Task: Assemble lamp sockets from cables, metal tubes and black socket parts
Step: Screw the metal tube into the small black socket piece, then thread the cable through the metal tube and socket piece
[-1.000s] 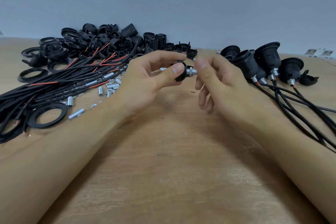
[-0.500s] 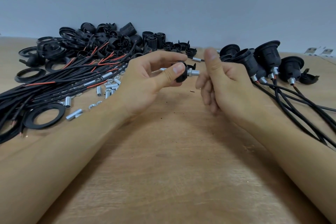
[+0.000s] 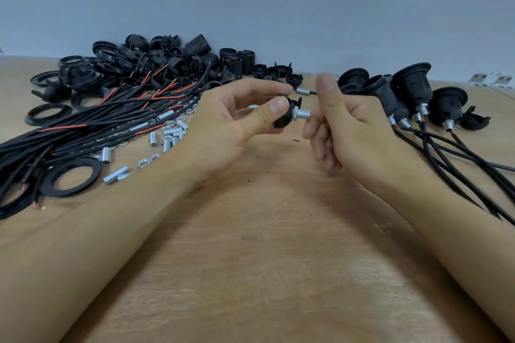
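Note:
My left hand [image 3: 231,131] pinches a small black socket cap [image 3: 282,117] between thumb and fingers, held above the table's middle. A short metal tube [image 3: 302,113] sticks out of the cap toward the right. My right hand [image 3: 348,128] hovers just right of the tube's end, thumb raised, fingers loosely curled, holding nothing. A bundle of black and red cables [image 3: 92,131] lies to the left. Loose metal tubes and nuts [image 3: 167,139] lie beside it.
A heap of black socket parts and rings [image 3: 145,64] sits at the back left. Several assembled sockets with cables [image 3: 412,97] stand at the right, their cables trailing toward the front right. A large black ring [image 3: 69,175] lies at the left. The wooden table [image 3: 264,259] meets a grey wall.
My right hand has let go of the metal tube and drawn slightly right, its thumb lifting upward. My left hand keeps holding the cap in the same place.

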A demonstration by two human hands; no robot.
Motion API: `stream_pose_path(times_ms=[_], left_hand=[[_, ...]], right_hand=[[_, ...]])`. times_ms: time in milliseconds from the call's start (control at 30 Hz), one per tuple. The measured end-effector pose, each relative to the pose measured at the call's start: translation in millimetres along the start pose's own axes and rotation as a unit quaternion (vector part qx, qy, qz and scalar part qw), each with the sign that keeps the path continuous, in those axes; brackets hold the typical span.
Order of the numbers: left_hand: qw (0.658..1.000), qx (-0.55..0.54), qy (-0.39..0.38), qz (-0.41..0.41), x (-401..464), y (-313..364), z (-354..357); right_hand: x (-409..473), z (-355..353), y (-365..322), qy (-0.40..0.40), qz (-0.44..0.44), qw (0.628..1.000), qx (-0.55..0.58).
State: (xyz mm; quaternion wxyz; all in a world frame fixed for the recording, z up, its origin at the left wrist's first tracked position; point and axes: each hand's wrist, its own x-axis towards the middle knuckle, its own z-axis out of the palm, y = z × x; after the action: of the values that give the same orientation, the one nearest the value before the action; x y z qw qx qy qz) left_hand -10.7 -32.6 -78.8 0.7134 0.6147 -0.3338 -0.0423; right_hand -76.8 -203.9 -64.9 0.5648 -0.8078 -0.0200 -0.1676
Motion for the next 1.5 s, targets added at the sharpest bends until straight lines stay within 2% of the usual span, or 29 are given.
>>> stream_pose_path(times_ms=[100,233,400,533,700,733,767,800,833,900,933,967,1033,1233,1400,1500], left_hand=[[1.000,-0.001,0.002,-0.002,0.2,0.1,0.1],[1.000,0.008,0.011,-0.002,0.1,0.4,0.3],[1.000,0.023,0.004,0.002,-0.7,1.3,0.1],[0.997,0.067,-0.017,0.024,-3.7,4.8,1.4],[0.988,0.150,-0.018,0.030,-6.4,9.6,1.2],[0.974,0.219,-0.008,0.049,-5.5,10.7,-2.6],[0.946,0.314,0.013,0.075,-3.2,11.7,-9.9],[0.901,0.421,0.046,0.093,0.3,13.1,-20.9],[0.842,0.524,0.090,0.085,4.5,14.9,-34.0],[0.730,0.665,0.157,-0.017,10.4,15.0,-62.8],[0.688,0.700,0.168,-0.090,11.1,13.1,-74.2],[0.658,0.720,0.164,-0.151,10.2,10.5,-81.5],[0.632,0.732,0.141,-0.212,9.2,4.9,-87.7],[0.684,0.679,0.185,-0.190,14.9,3.0,-91.9],[0.652,0.712,0.224,-0.131,16.0,9.2,-89.0],[0.681,0.678,0.265,-0.077,14.9,14.3,-85.7]], right_hand=[[-1.8,0.6,-1.5,-0.045,-0.021,0.999,-0.006],[-0.7,-0.4,-0.8,-0.041,0.031,0.999,-0.006],[-0.3,-1.4,2.0,-0.051,-0.020,0.998,-0.006],[1.8,-1.0,3.8,-0.061,0.037,0.997,0.018],[3.5,1.1,6.6,-0.062,0.022,0.998,0.011],[4.5,1.3,7.5,-0.041,0.029,0.999,0.007],[5.6,1.4,8.6,-0.015,0.037,0.999,0.003],[6.7,0.8,9.2,0.008,0.042,0.999,0.001],[7.6,-0.3,9.8,0.023,0.045,0.999,0.001],[8.3,-2.3,10.9,0.024,0.046,0.999,0.000],[8.3,-2.2,11.7,0.015,0.045,0.999,-0.008],[7.8,-1.4,12.5,0.003,0.043,0.999,-0.022],[6.8,0.7,14.1,-0.014,0.037,0.998,-0.046],[8.0,-2.3,16.9,-0.013,0.016,0.999,-0.031],[9.4,-2.9,18.1,-0.012,0.008,0.999,-0.037],[9.7,-3.4,18.8,-0.008,0.009,0.999,-0.038]])
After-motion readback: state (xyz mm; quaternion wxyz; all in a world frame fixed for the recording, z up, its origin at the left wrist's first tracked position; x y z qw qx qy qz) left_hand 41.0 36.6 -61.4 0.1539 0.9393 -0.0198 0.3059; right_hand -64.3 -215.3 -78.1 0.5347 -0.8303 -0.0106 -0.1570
